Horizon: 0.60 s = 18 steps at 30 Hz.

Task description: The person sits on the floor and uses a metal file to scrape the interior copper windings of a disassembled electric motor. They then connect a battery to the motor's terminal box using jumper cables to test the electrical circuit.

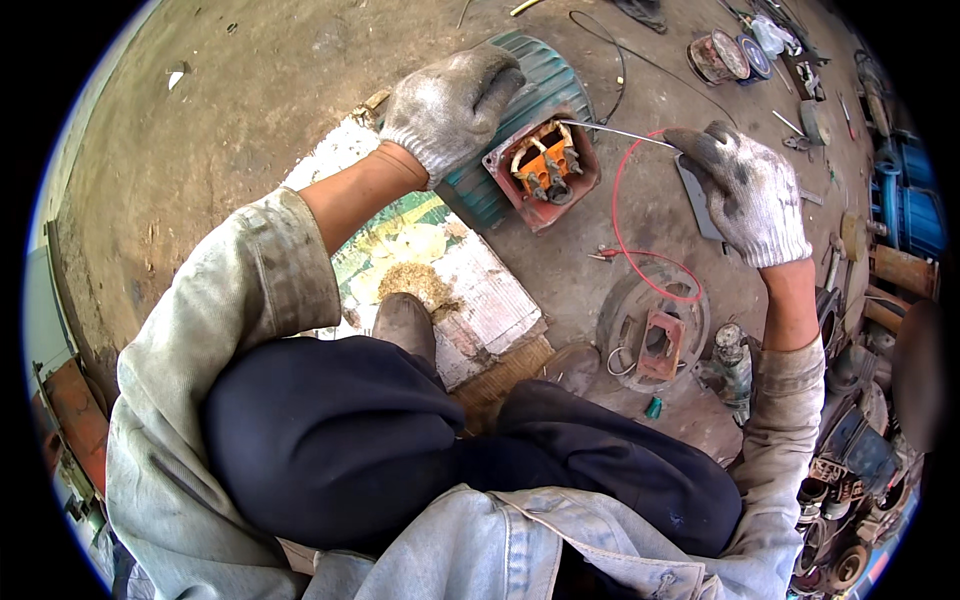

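Note:
A green ribbed electric motor point(545, 72) lies on the floor, its red terminal box point(577, 192) facing up without a cover. Inside, an orange terminal block point(545, 163) with wires and metal posts shows. My left hand point(452, 100), in a dirty white glove, rests on the motor casing with its fingers curled; whatever they might hold is hidden. In my gloved right hand point(745, 185) is a thin metal rod point(630, 133), its far end at the box's upper rim. Its handle, if any, is hidden. A flat grey piece point(699, 198) shows beneath that hand; whether it is held I cannot tell.
A red wire point(617, 205) with a clip loops beside the motor. Under the motor lies stained white board point(490, 295). Nearer me are a round metal plate point(612, 330), a red frame point(662, 345) and a bottle point(733, 360). Tins point(718, 57) and heaped motor parts point(860, 450) line the right.

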Each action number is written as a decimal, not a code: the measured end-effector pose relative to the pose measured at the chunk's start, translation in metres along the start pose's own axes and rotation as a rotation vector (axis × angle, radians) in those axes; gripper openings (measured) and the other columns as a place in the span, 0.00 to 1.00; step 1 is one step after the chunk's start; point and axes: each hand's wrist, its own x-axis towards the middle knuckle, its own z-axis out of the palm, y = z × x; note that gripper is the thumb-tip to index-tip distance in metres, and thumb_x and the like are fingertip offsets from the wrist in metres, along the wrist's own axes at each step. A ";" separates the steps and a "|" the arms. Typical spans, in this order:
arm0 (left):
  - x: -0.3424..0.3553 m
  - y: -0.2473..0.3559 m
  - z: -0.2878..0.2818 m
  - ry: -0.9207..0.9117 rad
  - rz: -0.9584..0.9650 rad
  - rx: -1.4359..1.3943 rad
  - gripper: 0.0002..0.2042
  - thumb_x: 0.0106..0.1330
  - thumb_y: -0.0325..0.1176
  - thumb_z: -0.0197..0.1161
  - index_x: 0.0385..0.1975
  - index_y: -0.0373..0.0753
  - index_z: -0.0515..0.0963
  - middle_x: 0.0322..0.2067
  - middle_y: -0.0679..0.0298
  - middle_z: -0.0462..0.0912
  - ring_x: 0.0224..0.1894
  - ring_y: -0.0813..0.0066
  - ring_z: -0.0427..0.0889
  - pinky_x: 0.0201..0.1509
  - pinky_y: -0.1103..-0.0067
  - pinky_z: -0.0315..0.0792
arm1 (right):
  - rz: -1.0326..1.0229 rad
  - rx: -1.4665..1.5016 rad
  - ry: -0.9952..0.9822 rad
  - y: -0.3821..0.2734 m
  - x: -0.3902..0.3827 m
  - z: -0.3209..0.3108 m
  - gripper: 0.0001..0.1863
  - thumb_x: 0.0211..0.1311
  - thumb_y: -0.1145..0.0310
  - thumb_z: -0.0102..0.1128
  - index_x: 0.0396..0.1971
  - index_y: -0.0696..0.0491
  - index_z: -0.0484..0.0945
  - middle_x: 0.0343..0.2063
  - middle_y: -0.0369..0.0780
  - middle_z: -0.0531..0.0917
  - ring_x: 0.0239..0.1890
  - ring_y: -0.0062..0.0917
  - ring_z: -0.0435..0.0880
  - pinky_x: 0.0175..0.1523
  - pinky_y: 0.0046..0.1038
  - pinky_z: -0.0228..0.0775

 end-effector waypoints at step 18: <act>-0.002 0.009 -0.007 -0.007 0.068 0.087 0.10 0.71 0.38 0.64 0.46 0.44 0.85 0.43 0.56 0.88 0.45 0.52 0.87 0.50 0.64 0.81 | -0.212 -0.192 -0.190 0.007 0.107 -0.051 0.17 0.59 0.74 0.63 0.49 0.48 0.86 0.45 0.44 0.87 0.53 0.43 0.83 0.61 0.41 0.75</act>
